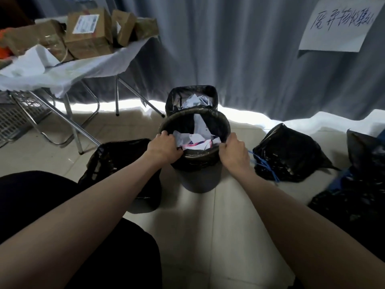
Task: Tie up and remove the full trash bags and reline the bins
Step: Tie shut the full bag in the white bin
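A round grey bin (199, 180) stands on the floor in front of me, lined with a black trash bag (218, 124) full of crumpled paper (196, 140). My left hand (163, 148) grips the bag's edge at the near left of the rim. At the near right of the rim, my right hand (234, 152) pinches the bag's edge in the same way. Just behind stands a second bin (191, 99), also lined in black and holding paper. A third bin (123, 170) with a black liner is at the left.
Two tied black bags lie on the floor at the right, one (289, 155) with blue drawstrings, the other (354, 192) nearer me. A folding table (68, 74) with cardboard boxes (88, 32) stands at the back left. Grey curtains hang behind, with a handwritten paper sign (339, 24).
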Demonstrator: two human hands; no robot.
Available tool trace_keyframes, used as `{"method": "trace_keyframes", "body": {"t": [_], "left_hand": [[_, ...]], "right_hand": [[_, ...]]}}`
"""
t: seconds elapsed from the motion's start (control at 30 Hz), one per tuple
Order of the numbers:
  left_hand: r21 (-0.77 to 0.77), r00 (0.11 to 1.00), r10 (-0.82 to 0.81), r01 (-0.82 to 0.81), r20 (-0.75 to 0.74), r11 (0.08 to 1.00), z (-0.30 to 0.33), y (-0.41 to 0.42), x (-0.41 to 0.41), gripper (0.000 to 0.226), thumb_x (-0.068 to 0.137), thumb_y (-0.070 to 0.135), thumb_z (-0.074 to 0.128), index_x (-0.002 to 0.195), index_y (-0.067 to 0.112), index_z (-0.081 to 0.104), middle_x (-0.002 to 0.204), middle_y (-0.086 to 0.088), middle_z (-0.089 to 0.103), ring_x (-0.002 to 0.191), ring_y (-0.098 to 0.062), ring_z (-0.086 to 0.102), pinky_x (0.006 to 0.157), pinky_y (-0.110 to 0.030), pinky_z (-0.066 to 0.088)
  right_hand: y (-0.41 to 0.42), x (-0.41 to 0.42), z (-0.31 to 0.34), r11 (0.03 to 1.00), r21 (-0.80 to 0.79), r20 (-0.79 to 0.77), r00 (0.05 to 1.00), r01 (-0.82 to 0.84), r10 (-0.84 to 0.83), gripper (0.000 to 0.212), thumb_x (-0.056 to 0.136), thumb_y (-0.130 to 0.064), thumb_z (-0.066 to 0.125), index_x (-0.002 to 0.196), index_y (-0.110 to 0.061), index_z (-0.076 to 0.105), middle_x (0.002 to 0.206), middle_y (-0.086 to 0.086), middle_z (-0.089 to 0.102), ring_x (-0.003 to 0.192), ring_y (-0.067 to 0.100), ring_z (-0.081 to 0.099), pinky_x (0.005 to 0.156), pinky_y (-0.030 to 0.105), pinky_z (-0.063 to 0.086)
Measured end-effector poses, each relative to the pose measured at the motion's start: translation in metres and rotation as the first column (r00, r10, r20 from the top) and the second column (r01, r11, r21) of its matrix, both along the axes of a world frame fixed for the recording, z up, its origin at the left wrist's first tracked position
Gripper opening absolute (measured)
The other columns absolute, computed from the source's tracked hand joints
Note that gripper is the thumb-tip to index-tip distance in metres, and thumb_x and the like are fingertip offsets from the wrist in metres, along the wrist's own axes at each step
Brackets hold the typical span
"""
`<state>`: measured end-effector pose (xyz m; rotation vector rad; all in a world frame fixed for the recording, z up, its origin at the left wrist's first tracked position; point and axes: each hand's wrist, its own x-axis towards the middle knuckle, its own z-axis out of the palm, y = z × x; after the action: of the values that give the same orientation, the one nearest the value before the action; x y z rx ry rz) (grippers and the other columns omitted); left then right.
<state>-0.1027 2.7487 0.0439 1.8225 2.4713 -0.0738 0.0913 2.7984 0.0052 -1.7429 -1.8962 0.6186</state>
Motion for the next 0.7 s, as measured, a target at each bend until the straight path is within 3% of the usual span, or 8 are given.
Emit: {"method": "trace_keyframes", "body": {"t": [0.13,0.33,0.4,0.47,0.57,0.63,0.7], "left_hand": [[-0.003,0.999,-0.011,0.011,-0.042,1.0,-0.002,-0.001,0.001,0.053,0.09,0.045,0.051,0.128,0.008,0.05,0.125,-0.014,0.051,0.118,-0.034,0.052,0.09,-0.044,0.047],[-0.003,0.998,-0.038,0.038,-0.059,0.999,-0.001,-0.003,0.004,0.05,0.091,0.045,0.05,0.127,0.011,0.048,0.121,-0.01,0.052,0.111,-0.034,0.058,0.081,-0.041,0.047],[-0.006,0.997,-0.048,0.048,-0.063,0.999,0.002,-0.005,0.005,0.051,0.089,0.045,0.054,0.128,0.013,0.048,0.122,-0.009,0.051,0.112,-0.033,0.057,0.081,-0.041,0.046],[-0.015,0.994,-0.066,0.064,-0.086,0.998,0.007,-0.006,0.007,0.048,0.086,0.043,0.058,0.124,0.015,0.052,0.122,-0.007,0.054,0.111,-0.031,0.058,0.081,-0.04,0.048],[-0.004,0.99,-0.093,0.093,-0.104,0.996,0.018,-0.008,0.019,0.03,0.085,0.034,0.058,0.108,0.015,0.061,0.113,-0.008,0.062,0.105,-0.031,0.061,0.076,-0.036,0.047],[-0.007,0.988,-0.122,0.122,-0.092,0.993,0.025,-0.009,0.034,0.025,0.084,0.029,0.06,0.104,0.015,0.062,0.11,-0.008,0.062,0.102,-0.03,0.062,0.071,-0.033,0.044],[-0.028,0.981,-0.171,0.169,-0.088,0.985,0.029,-0.011,0.055,0.024,0.083,0.03,0.063,0.103,0.015,0.063,0.108,-0.007,0.062,0.101,-0.028,0.062,0.069,-0.033,0.043]], "right_hand": [[0.001,-0.012,-0.006,0.984,-0.164,-0.181,0.978,0.069,-0.099,0.045,0.094,-0.038,0.051,0.122,-0.005,0.038,0.109,0.02,0.062,0.094,0.038,0.062,0.071,0.039,0.046],[0.006,-0.029,0.001,0.947,-0.304,-0.3,0.933,0.102,-0.197,0.048,0.093,-0.025,0.061,0.128,-0.006,0.033,0.116,0.018,0.061,0.087,0.04,0.069,0.071,0.046,0.06],[0.005,-0.025,0.005,0.942,-0.315,-0.303,0.929,0.115,-0.214,0.043,0.093,-0.023,0.062,0.123,-0.007,0.036,0.112,0.018,0.062,0.074,0.038,0.07,0.05,0.036,0.057],[0.001,-0.013,0.007,0.943,-0.309,-0.279,0.936,0.124,-0.214,0.039,0.092,-0.023,0.063,0.116,-0.008,0.037,0.109,0.017,0.064,0.051,0.028,0.067,0.033,0.022,0.043],[-0.005,0.015,0.01,0.941,-0.31,-0.203,0.958,0.135,-0.204,0.041,0.089,-0.024,0.066,0.114,-0.008,0.038,0.109,0.015,0.065,0.033,0.018,0.059,0.031,0.018,0.04],[-0.013,0.038,0.016,0.937,-0.317,-0.145,0.968,0.15,-0.204,0.042,0.087,-0.022,0.068,0.115,-0.009,0.039,0.112,0.013,0.063,0.04,0.021,0.063,0.042,0.025,0.051],[-0.023,0.063,0.021,0.938,-0.308,-0.1,0.975,0.16,-0.199,0.043,0.085,-0.023,0.068,0.115,-0.008,0.041,0.112,0.014,0.061,0.046,0.024,0.065,0.038,0.026,0.048]]}}
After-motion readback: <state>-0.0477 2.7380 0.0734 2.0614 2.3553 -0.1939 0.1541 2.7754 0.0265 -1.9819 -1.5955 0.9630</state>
